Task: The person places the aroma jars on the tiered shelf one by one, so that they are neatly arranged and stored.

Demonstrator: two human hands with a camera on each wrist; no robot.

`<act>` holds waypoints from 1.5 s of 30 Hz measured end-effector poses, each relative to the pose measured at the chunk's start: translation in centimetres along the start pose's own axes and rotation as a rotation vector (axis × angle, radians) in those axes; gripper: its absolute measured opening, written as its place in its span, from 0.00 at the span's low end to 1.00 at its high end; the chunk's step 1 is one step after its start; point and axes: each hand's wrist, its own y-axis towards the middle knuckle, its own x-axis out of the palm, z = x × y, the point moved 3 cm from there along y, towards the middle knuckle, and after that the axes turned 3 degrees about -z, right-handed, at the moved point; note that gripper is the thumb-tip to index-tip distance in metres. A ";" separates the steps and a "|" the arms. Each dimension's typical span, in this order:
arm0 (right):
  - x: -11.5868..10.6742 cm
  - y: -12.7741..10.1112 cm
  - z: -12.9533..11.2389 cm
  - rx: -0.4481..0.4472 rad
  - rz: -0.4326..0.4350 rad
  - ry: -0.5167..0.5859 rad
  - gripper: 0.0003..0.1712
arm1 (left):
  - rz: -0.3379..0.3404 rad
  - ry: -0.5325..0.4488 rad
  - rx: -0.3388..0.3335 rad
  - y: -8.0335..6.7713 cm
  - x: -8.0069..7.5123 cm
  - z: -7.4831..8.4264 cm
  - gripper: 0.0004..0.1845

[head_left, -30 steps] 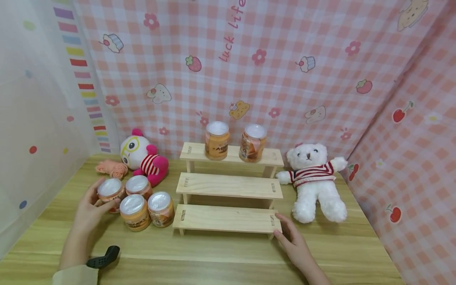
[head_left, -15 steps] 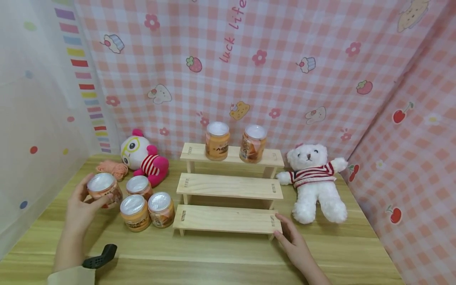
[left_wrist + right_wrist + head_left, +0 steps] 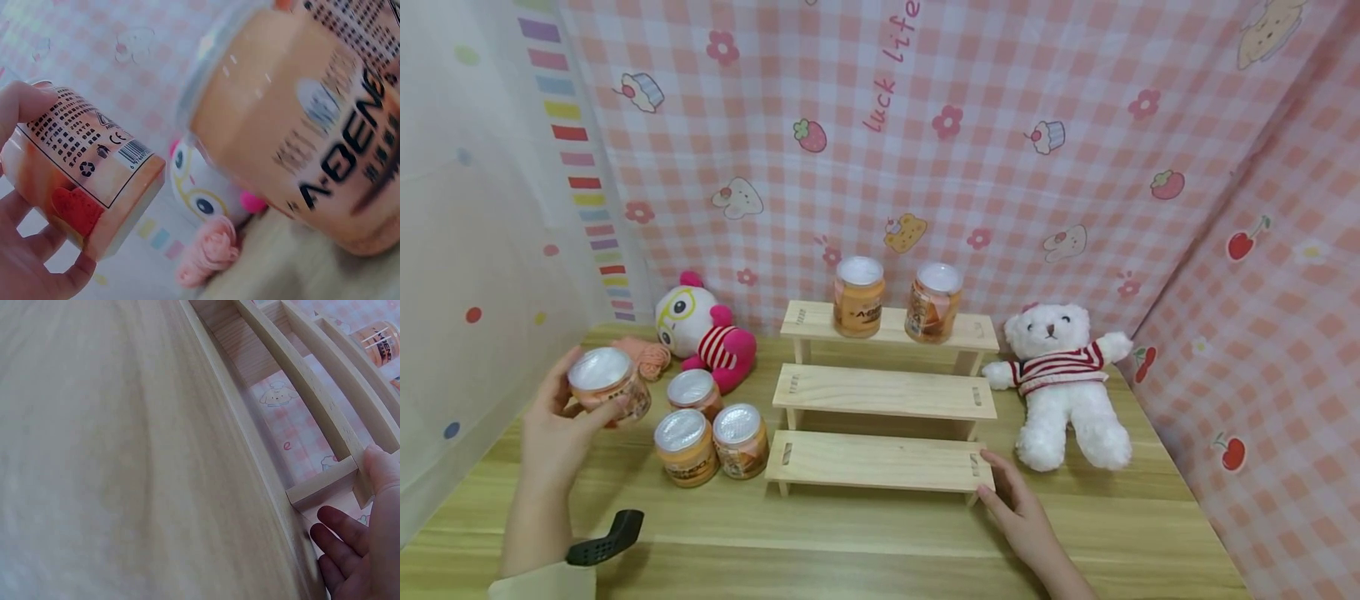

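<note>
Head view takes in the table first, then the three-step wooden rack at its middle, with two jars on the top step. A white bear sits just right of the rack; a pink-and-white doll lies to its left, beside an orange ball of yarn. Three more jars stand clustered near the rack's left end. The left hand holds a jar lifted off the table and tilted — fingers and thumb curled round its side, as the left wrist view shows. The right hand rests flat by the rack's lower right corner, fingers straight and loosely together, thumb tip touching the wood. A black wrist mount shows by the left sleeve.
</note>
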 end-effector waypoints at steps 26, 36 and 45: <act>0.0 -0.1 0.1 0.012 0.018 -0.031 0.26 | -0.098 -0.054 0.152 -2.4 3.6 6.9 0.43; 0.0 0.0 0.1 0.020 0.025 -0.028 0.26 | -0.197 -0.061 0.149 -3.3 5.9 8.2 0.42; 0.0 0.0 0.0 0.022 0.020 -0.019 0.25 | -0.296 -0.067 0.139 -4.5 8.3 9.1 0.42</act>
